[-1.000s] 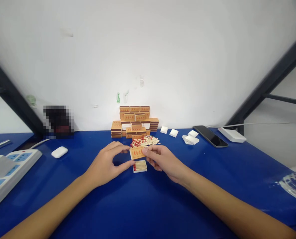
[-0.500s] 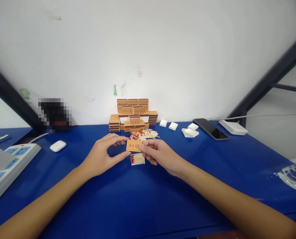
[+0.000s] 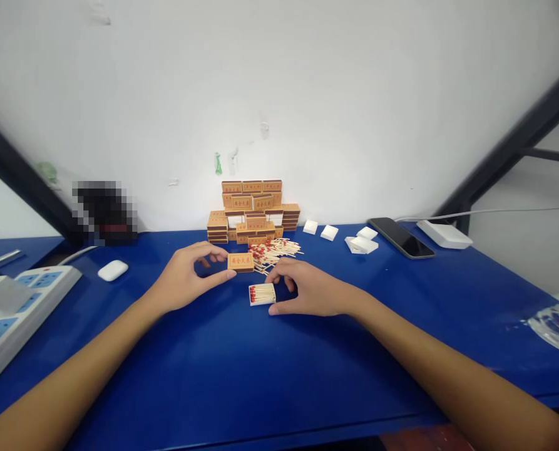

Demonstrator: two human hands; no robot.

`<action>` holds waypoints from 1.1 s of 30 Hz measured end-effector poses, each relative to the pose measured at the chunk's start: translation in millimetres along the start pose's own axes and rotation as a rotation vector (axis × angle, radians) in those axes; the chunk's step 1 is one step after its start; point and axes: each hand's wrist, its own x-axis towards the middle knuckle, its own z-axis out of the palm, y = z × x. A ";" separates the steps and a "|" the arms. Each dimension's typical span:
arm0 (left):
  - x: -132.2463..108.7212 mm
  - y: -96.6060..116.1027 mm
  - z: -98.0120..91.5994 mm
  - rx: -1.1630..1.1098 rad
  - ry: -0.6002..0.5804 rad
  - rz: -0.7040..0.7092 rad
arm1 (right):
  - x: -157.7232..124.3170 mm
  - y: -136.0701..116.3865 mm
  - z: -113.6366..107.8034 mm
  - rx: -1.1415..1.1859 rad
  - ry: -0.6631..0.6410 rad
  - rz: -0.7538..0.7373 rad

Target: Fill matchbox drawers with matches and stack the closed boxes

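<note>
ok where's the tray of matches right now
In the head view, the tray of matches sits just left of centre, beside the right hand and in front of the loose matches.

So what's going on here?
A person's left hand is at the left end of an orange cardboard matchbox. The right hand curves around the right end of a white tray of red-tipped wooden matches. Whether either is gripped is unclear. Behind the tray lies a loose heap of matches, with stacked orange matchboxes beyond.

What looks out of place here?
The loose matches: they lie in a messy heap before the stacked matchboxes, whereas the white tray by the right hand holds its matches neatly aligned.
</note>
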 end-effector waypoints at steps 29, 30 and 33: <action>2.0 0.5 3.0 -0.209 -0.115 -0.123 | 3.1 14.9 -20.6 0.290 0.155 0.053; 2.0 0.5 3.5 -0.215 -0.117 -0.123 | 3.0 14.7 -19.7 0.288 0.167 0.055; 2.2 0.4 4.1 -0.229 -0.106 -0.126 | 2.6 12.6 -17.7 0.282 0.220 0.052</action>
